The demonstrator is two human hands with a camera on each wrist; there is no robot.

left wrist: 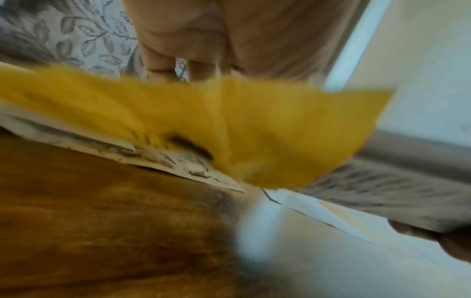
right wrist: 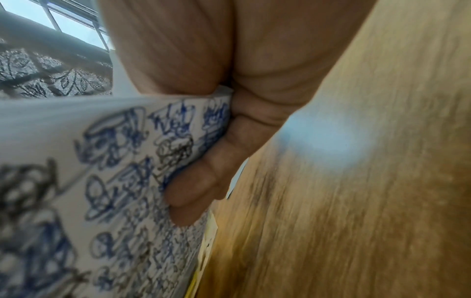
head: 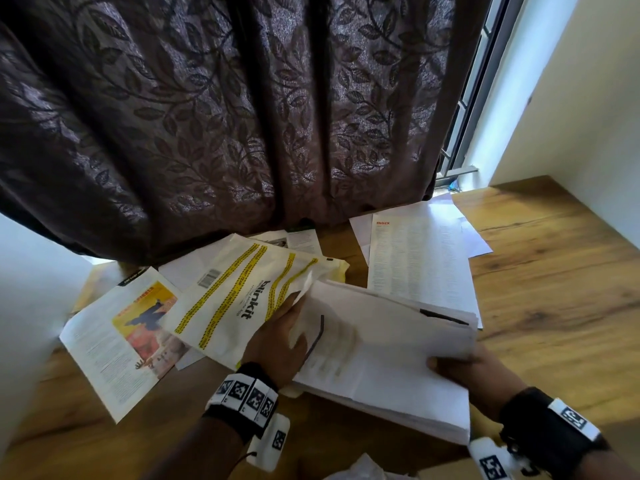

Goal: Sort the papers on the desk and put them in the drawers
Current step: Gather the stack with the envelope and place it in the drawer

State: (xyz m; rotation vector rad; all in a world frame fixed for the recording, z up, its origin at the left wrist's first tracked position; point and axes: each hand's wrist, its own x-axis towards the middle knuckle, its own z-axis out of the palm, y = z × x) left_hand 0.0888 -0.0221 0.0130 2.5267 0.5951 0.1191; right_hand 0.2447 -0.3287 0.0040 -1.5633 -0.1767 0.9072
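Nearest: right hand clamps the near-right corner of a thick stack of white sheets, thumb on top, fingers curled underneath against a page covered in blue pen scribble. The stack hangs just above the wooden desk, tilted. It looks loose and unbound, probably floppy and fairly heavy for paper; sheets could fan or slide out, so an edge grip with support from below seems right.

Left hand is at the stack's left edge, on the blinkit envelope, white with yellow tape stripes. Fingertips are buried under a lifted sheet, so I cannot tell if they pinch anything. The envelope looks light, slick and crinkly, likely to slip; best taken by an edge.

Further left, a magazine page with a yellow-orange picture lies flat, partly under the envelope. Further back, a printed index sheet and plain white sheets lie flat on the desk. Behind everything, a dark leaf-pattern curtain drapes over the rear papers.

Hard to make out: no drawers in any view. The left wrist view is motion-blurred, mostly a yellow smear. Stack thickness at the far end is hidden. Something white at the bottom edge is cut off.
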